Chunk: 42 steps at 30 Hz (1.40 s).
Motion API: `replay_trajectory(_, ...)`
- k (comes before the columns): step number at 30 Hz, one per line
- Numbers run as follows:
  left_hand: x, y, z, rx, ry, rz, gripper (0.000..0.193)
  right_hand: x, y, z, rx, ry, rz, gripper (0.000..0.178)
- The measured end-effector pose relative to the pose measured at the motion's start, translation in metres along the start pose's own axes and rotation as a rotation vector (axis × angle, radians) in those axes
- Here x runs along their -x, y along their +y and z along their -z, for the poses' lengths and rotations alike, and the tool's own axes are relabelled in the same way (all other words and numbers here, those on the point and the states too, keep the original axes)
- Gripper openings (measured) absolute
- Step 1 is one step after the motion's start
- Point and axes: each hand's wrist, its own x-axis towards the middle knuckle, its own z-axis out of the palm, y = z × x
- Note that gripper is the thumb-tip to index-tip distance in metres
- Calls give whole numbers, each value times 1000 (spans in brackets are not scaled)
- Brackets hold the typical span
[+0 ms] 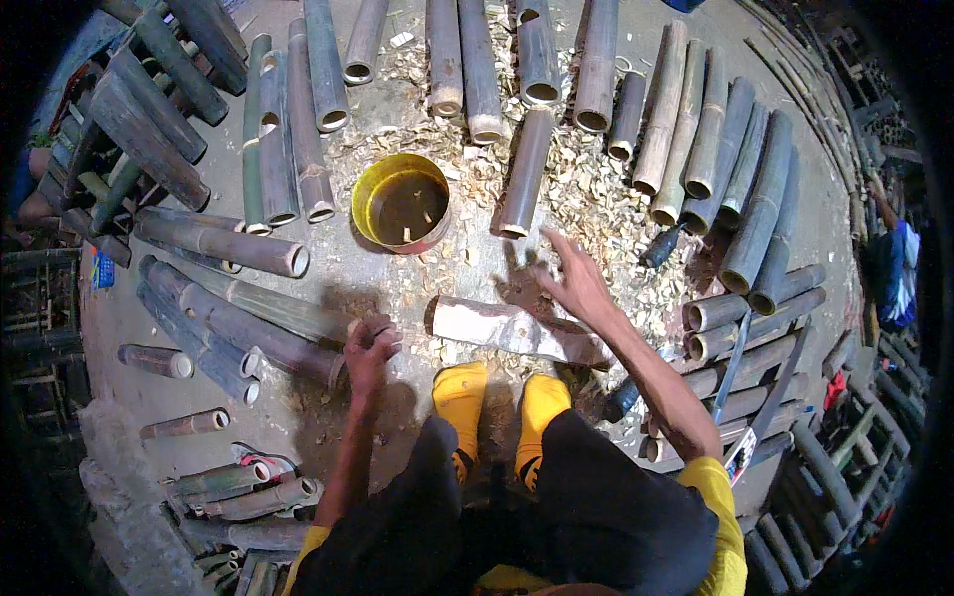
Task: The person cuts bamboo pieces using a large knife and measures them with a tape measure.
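Note:
My right hand (576,283) reaches forward with its fingers apart and nothing in them. It hovers over the floor between a short dark bamboo tube (527,179) and a pale log (487,326) that lies crosswise before my feet. My left hand (369,348) is closed, fingers curled together, left of the log and beside the end of a long bamboo tube (238,323). Whatever it may hold is too small or hidden to make out. Ahead, between the hands, stands a round yellow-rimmed tub (360,211) with dark liquid and a few chips inside.
Bamboo tubes lie in rows on the left, ahead and on the right. Pale chips (586,214) cover much of the floor. Two long blades (733,363) rest across tubes at the right. A dark bottle-shaped object (661,246) lies among the chips. My yellow-socked feet (542,407) are close to the log.

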Motion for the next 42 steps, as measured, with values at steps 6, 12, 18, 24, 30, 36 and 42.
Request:
replay_trajectory(6,13,-7,-10,28,-99,-27,26,-75,0,-37,279,24,-52,51)
replay_trajectory(12,22,1,17,-33,18,-15,28,-84,37,-34,-152,337,125,39)
replay_trajectory(18,19,6,55,-177,216,-86,27,-22,62,-1,383,358,-56,64)
replay_trajectory(24,-3,8,82,-70,224,-228,23,75,11,-35,247,-46,43,79)
replay_trajectory(30,-22,10,82,-89,193,-323,23,89,10,-55,518,-91,82,101)
replay_trajectory(36,-22,16,93,-364,481,-481,21,56,32,-62,514,-17,92,97)
replay_trajectory(42,-37,1,144,-615,983,-308,80,50,24,-63,535,-22,17,100)
